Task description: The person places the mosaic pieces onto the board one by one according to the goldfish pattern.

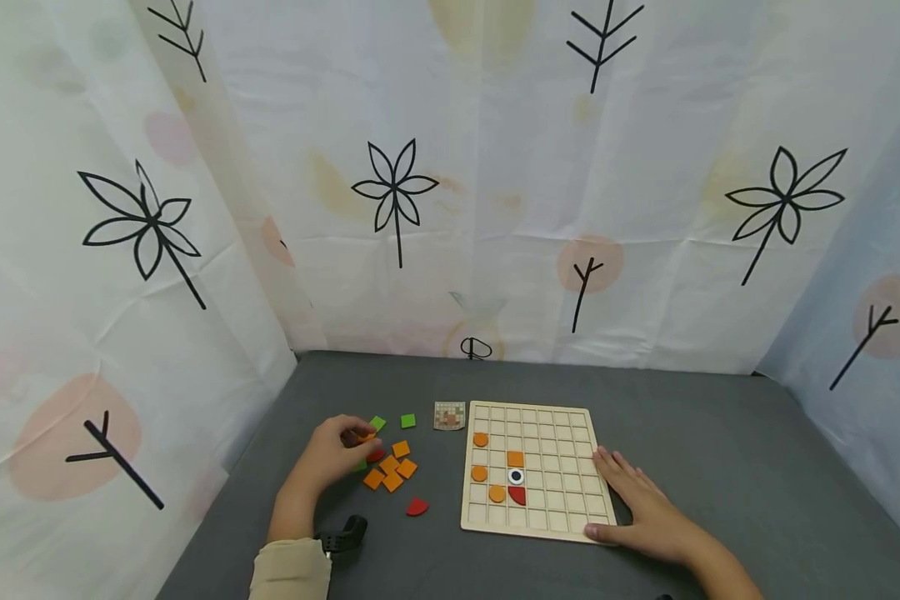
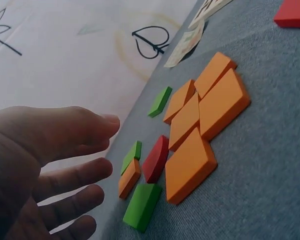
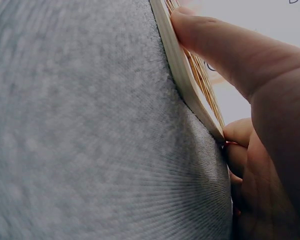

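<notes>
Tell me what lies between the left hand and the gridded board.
In the head view: five orange squares; one red piece beside the hand, another nearer the camera; and, farther back, a green square and a patterned card.

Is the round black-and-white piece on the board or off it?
On it. The head view shows the black-and-white piece on the wooden board, between an orange square and a red piece.

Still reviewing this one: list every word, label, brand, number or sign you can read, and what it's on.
None readable in any view.
Small card: printed grid picture; any text is too small to read.
Black wrist device: any marking is too small to read.
Wooden board, orange tiles: no lettering visible.
Curtain: plant drawings, no words visible.
</notes>
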`<move>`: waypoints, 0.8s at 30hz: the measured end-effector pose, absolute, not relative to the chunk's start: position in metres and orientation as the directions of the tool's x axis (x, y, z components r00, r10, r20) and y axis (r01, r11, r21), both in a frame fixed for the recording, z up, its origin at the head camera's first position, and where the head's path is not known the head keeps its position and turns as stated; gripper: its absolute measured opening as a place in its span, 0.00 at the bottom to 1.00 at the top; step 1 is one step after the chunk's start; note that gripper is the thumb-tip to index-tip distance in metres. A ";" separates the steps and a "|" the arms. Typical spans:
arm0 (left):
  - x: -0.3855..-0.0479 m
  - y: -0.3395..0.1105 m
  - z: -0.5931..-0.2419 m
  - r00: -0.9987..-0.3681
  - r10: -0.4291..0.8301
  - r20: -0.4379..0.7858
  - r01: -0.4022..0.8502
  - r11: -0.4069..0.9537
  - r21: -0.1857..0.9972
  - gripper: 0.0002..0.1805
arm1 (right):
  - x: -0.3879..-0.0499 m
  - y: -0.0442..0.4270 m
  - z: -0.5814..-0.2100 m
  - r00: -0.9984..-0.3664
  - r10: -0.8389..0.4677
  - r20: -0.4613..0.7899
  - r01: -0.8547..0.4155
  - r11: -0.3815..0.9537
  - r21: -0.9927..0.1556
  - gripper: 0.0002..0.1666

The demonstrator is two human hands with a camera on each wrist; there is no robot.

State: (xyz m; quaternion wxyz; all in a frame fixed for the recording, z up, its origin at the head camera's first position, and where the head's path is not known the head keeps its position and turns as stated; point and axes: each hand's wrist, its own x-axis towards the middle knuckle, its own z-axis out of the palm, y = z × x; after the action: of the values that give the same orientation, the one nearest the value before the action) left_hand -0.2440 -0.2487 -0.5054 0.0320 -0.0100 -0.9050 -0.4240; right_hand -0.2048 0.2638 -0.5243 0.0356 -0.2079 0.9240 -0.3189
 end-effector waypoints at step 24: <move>-0.246 -0.251 -0.516 -0.999 0.034 0.013 0.032 0.651 0.759 0.08 | -0.205 0.265 -0.526 -0.889 -0.433 0.149 -0.437 0.702 -0.562 0.63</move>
State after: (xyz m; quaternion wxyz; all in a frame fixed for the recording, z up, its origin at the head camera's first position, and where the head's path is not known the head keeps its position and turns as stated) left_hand -0.2459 -0.2508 -0.5161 -0.0010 -0.0183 -0.9085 -0.4174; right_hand -0.2047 0.2648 -0.5264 -0.0026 -0.2357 0.9226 -0.3053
